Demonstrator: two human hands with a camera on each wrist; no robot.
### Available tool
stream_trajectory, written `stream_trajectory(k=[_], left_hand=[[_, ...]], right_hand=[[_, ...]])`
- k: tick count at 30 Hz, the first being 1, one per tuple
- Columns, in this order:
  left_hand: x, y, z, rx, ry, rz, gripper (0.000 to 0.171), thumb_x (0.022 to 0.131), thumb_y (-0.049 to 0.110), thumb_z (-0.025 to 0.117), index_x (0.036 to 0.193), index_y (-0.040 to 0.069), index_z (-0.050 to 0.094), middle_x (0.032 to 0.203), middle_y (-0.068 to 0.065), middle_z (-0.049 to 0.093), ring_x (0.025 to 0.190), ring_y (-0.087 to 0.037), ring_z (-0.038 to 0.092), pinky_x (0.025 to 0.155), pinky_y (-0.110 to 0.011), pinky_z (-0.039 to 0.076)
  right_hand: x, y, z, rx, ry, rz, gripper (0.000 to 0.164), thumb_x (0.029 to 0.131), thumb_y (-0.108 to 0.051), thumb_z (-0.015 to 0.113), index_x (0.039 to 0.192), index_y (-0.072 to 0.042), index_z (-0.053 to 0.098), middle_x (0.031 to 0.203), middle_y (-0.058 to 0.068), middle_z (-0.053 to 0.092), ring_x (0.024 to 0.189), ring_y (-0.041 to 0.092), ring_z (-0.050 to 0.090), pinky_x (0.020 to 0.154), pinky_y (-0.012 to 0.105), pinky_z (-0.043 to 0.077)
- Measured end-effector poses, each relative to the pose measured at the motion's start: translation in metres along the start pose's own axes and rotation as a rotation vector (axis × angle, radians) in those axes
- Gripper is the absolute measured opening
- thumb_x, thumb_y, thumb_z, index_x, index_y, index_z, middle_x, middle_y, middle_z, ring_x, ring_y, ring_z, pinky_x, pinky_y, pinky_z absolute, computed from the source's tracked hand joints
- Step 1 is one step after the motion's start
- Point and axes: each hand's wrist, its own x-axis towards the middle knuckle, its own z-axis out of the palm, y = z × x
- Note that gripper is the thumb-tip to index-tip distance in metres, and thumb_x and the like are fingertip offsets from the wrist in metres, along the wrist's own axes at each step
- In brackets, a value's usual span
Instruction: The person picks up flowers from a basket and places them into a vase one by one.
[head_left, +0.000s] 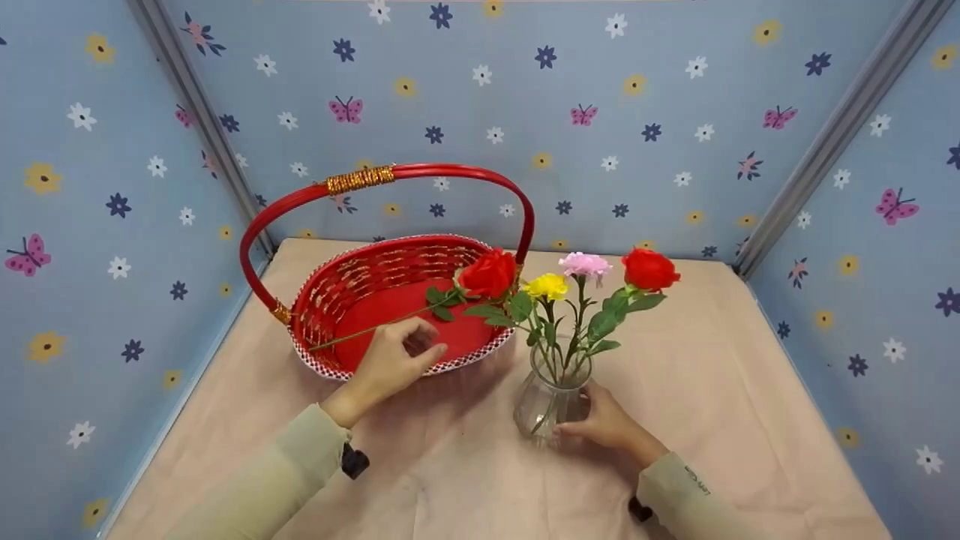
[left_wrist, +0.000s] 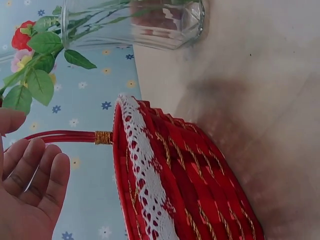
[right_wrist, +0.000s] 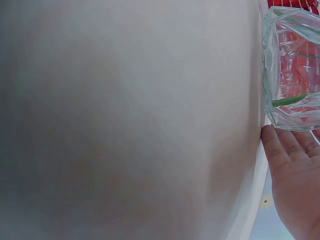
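Note:
My left hand (head_left: 386,367) hovers over the front rim of a red woven basket (head_left: 360,277), fingers loosely curved with nothing between them. In the head view a thin leafy green stem (head_left: 349,338) crosses the basket from its left rim toward a red rose head (head_left: 487,274) at the right end. With thumb in front and fingers behind, my right hand (head_left: 611,420) grips the lower right side of a clear glass vase (head_left: 534,401). Out of the upright vase rise a yellow flower (head_left: 547,286), a pink flower (head_left: 585,265) and a red rose (head_left: 650,270).
The tall red handle (head_left: 465,172) arches over the basket, its top wrapped in gold. White lace trim (left_wrist: 137,135) edges the basket rim. A beige cloth (head_left: 712,375) covers the table. Blue flowered panels (head_left: 480,105) stand behind and at both sides.

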Motion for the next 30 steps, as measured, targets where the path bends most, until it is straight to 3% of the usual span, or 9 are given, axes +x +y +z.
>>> stream_trajectory(k=[7, 13, 21, 25, 30], left_hand=[[0.002, -0.009, -0.011, 0.023, -0.005, -0.041, 0.015, 0.095, 0.014, 0.084, 0.104, 0.005, 0.077, 0.091, -0.002, 0.078, 0.077, -0.014, 0.07, 0.075, -0.028, 0.061], [0.006, -0.016, -0.021, 0.033, 0.005, -0.037, 0.012, 0.096, 0.015, 0.084, 0.104, 0.009, 0.077, 0.091, -0.001, 0.078, 0.078, -0.013, 0.069, 0.075, -0.027, 0.061], [0.018, -0.029, -0.034, 0.049, -0.119, 0.007, 0.023, 0.096, 0.012, 0.084, 0.117, 0.007, 0.077, 0.098, -0.005, 0.079, 0.084, -0.015, 0.071, 0.079, -0.026, 0.061], [0.024, -0.035, -0.038, 0.077, -0.136, -0.002, 0.028, 0.096, 0.016, 0.085, 0.121, 0.007, 0.076, 0.1, -0.004, 0.078, 0.085, -0.015, 0.07, 0.079, -0.027, 0.06], [0.03, -0.039, -0.042, 0.097, -0.154, -0.006, 0.034, 0.096, 0.021, 0.086, 0.125, 0.008, 0.076, 0.108, -0.006, 0.078, 0.091, -0.021, 0.07, 0.084, -0.039, 0.063]], right_hand=[[0.0, -0.004, 0.0, 0.005, -0.007, -0.001, 0.089, 0.077, -0.024, 0.098, 0.149, 0.0, 0.053, 0.145, 0.019, 0.065, 0.138, 0.036, 0.06, 0.12, 0.045, 0.046], [0.001, -0.005, 0.0, 0.015, -0.006, 0.007, 0.088, 0.077, -0.024, 0.098, 0.148, 0.0, 0.054, 0.144, 0.018, 0.066, 0.135, 0.035, 0.062, 0.118, 0.045, 0.049], [0.001, -0.002, 0.001, 0.019, 0.003, -0.01, 0.086, 0.076, -0.022, 0.099, 0.147, 0.0, 0.055, 0.144, 0.019, 0.066, 0.134, 0.033, 0.062, 0.119, 0.043, 0.048], [0.0, -0.002, 0.0, 0.026, 0.001, -0.031, 0.088, 0.076, -0.021, 0.099, 0.149, 0.001, 0.053, 0.145, 0.02, 0.065, 0.136, 0.034, 0.061, 0.121, 0.047, 0.047], [-0.001, -0.002, 0.0, 0.026, 0.002, -0.013, 0.089, 0.075, -0.024, 0.1, 0.148, -0.002, 0.055, 0.149, 0.017, 0.065, 0.14, 0.035, 0.059, 0.123, 0.047, 0.041]])
